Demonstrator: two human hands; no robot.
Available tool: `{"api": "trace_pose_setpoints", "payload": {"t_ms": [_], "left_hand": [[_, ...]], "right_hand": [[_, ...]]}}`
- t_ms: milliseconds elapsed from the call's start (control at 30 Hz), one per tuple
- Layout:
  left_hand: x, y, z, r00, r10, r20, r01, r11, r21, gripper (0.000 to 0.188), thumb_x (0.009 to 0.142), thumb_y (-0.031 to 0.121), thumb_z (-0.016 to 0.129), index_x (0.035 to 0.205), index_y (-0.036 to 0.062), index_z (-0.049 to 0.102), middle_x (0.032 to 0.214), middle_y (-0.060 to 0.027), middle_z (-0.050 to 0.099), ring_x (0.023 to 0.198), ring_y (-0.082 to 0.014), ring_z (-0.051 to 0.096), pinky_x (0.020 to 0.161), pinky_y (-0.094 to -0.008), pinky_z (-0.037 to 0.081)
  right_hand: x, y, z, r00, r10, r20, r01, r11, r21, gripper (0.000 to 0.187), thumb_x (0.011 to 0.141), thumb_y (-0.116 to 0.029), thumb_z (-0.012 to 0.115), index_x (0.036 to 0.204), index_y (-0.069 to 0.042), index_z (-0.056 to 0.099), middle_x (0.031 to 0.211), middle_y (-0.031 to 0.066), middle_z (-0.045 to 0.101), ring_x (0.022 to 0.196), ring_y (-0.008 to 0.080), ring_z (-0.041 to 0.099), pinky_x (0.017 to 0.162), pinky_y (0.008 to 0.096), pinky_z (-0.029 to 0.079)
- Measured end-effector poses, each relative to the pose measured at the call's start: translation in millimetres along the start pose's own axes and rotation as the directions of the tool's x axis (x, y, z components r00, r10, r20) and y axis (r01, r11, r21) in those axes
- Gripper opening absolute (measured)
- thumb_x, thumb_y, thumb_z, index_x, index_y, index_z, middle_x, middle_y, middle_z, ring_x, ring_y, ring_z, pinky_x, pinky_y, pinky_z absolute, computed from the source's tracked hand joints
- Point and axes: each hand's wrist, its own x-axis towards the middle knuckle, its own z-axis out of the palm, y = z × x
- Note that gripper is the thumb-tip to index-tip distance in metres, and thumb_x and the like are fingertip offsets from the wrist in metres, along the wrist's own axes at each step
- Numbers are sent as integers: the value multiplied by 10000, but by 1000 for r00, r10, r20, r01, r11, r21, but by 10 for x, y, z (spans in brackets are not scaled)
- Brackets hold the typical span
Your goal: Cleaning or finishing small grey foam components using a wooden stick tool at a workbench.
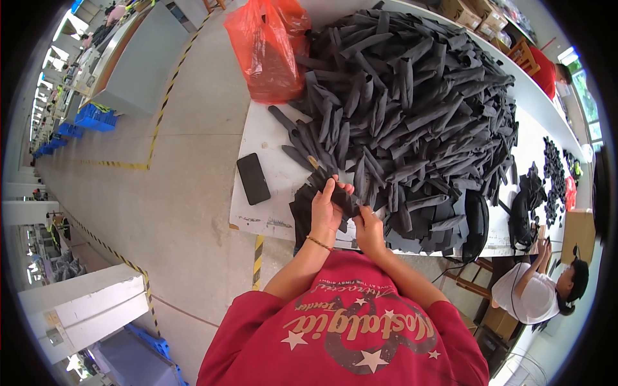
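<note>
My left hand (327, 207) is closed around a bunched dark fabric piece (348, 202), its thumb laid on top. Close beside it, my right hand (369, 230) pinches the right end of the same piece between thumb and fingers. More black cloth (301, 215) hangs below and left of my left hand, over the table's front edge. A small yellowish tip (313, 162) shows just beyond my left fingers; what it belongs to is hidden. Past my hands rises a large heap of dark grey fabric tubes (412, 96), with a few loose ones reaching toward me.
A black phone (253, 179) lies on the white table (273, 215) left of my hands. An orange-red plastic bag (267, 58) stands at the heap's far left. Right of the heap is a black rounded object (475, 225). A person in white (526, 296) sits at the right.
</note>
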Motion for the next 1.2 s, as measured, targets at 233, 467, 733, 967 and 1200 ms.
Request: {"api": "trace_pose_setpoints", "payload": {"t_ms": [233, 467, 733, 967, 1200], "left_hand": [[61, 128, 232, 961, 149, -233, -134, 988, 79, 189, 878, 183, 669, 894, 16, 581, 765, -77, 605, 655, -211, 603, 638, -370, 524], [213, 82, 10, 935, 163, -315, -110, 977, 181, 240, 850, 222, 707, 780, 48, 557, 595, -3, 504, 443, -84, 435, 407, -225, 299], [392, 446, -39, 913, 268, -306, -223, 959, 176, 402, 927, 442, 556, 843, 49, 559, 619, -6, 474, 514, -105, 465, 455, -242, 356], [-46, 264, 295, 947, -107, -301, 154, 979, 137, 424, 893, 442, 606, 1013, 47, 512, 768, -59, 506, 542, -153, 489, 499, -297, 432], [699, 1077, -431, 951, 238, -199, -246, 969, -17, 214, 948, 252, 551, 806, 92, 542, 512, 67, 294, 410, -59, 263, 400, -230, 232]], "right_hand": [[-233, -30, -159, 992, 61, 108, -58, 998, -35, 79, 866, -29, 582, 919, 30, 581, 797, 222, 585, 725, 425, 579, 620, 466, 443], [-429, -113, -480, 967, 89, 237, -78, 995, -54, 100, 870, -57, 603, 901, 38, 596, 740, 201, 589, 679, 374, 583, 597, 401, 448], [-656, -269, -846, 951, 136, 276, -100, 985, -140, 93, 871, -66, 597, 889, 23, 615, 760, 201, 603, 690, 358, 603, 606, 401, 460], [-466, -191, -783, 965, 119, 234, -100, 991, -90, 103, 873, -71, 592, 878, 31, 609, 752, 217, 600, 676, 380, 587, 598, 408, 450], [-684, -392, -1397, 734, 13, 679, -96, 992, 84, 190, 846, -158, 666, 875, 24, 620, 644, 180, 575, 601, 312, 581, 578, 377, 449]]}}
